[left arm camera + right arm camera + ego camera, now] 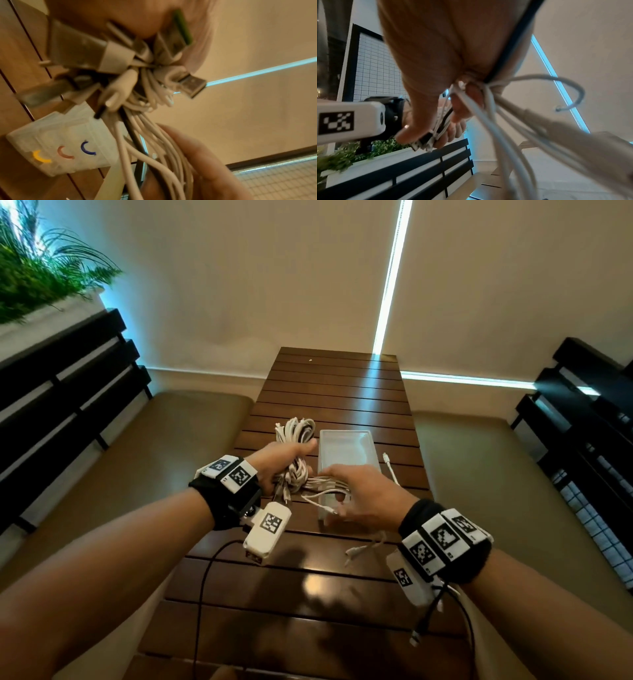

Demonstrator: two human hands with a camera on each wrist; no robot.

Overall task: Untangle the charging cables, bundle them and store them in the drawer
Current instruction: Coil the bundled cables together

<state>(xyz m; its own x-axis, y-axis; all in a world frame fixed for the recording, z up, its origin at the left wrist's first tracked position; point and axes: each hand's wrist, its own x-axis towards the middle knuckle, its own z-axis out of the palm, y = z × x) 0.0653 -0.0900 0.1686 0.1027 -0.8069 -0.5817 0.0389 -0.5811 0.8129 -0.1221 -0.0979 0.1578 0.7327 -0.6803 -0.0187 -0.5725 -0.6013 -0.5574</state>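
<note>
I see the cable bundle (297, 451) running away from me, plugs nearest. My left hand (277, 460) grips its middle. My right hand (363, 498) clasps the trailing strands just beside it.

Lounge: cushioned benches (191, 419), planter (41, 313).

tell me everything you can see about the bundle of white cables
The cable bundle is a thick hank of thin white cords, with at least one dark cord among them, looped above the wooden slatted table, left of the white tray. The left hand grips its middle; metal USB plugs fan out below the fist. Loose strands run right across the tray into the right hand, which pinches them.
</note>
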